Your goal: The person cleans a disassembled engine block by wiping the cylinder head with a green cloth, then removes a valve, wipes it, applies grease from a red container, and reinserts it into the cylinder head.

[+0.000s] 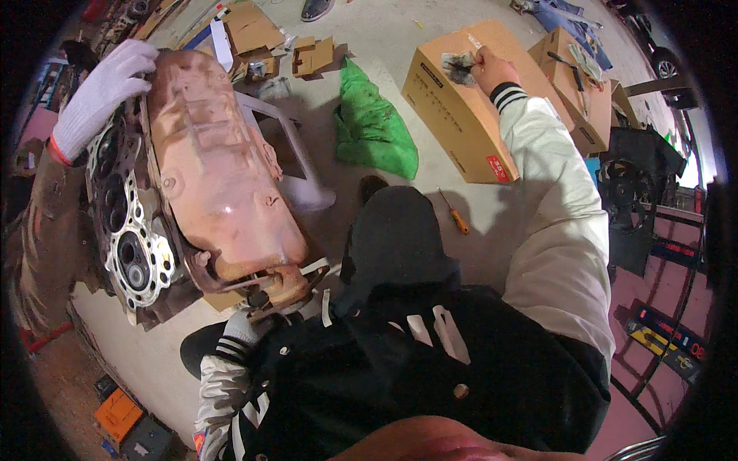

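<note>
My right hand (496, 71), bare, reaches to the top of a large cardboard box (453, 107). Its curled fingers are closed on the edge of a small clear plastic bag (458, 69) with dark contents. My left hand (242, 326), in a white glove, is low beside the near end of an engine block (138, 261); its fingers are mostly hidden. A rusty brown oil pan (219, 177) is on the engine, which lies on its side. Another person's white-gloved hand (108, 92) rests at the far end of the pan.
A green cloth (373, 127) and an orange-handled screwdriver (453, 213) lie on the floor. Behind the engine is a white plastic frame (307, 184). Small open cartons (312, 57) lie farther back. Another cardboard box (576, 92) with tools on it stands at the right.
</note>
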`<state>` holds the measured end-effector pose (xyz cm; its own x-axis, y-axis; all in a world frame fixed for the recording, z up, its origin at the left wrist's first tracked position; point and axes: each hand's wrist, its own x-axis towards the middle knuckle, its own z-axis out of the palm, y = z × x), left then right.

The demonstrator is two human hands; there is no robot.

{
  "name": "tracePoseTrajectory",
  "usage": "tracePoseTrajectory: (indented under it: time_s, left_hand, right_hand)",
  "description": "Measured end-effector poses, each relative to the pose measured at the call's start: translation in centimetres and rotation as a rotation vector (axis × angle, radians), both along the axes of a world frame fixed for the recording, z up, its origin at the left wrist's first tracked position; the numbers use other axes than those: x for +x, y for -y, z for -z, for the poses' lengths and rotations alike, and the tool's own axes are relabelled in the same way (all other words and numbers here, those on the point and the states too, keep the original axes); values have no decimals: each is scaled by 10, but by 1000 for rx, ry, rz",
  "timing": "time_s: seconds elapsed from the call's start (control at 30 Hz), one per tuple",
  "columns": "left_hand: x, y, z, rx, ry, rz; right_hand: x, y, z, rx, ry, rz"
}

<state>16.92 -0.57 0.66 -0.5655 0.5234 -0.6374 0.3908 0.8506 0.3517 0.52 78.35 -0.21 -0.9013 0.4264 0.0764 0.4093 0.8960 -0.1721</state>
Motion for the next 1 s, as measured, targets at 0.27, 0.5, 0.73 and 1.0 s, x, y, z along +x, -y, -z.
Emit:
tracePoseTrajectory:
  time_s: [0.27, 0.5, 0.73, 1.0]
  left_hand:
    - [3, 5, -2, 39, 34, -104]
    - [-1, 6, 5, 99, -72, 35]
    - [1, -6, -14, -30, -41, 73]
    - [2, -6, -18, 62, 19, 81]
  right_hand:
    - [40, 59, -13, 227, 176, -102]
    - [34, 49, 0, 152, 371, -1]
    - [23, 64, -50, -202, -150, -275]
    - [80, 230, -233, -314, -450, -635]
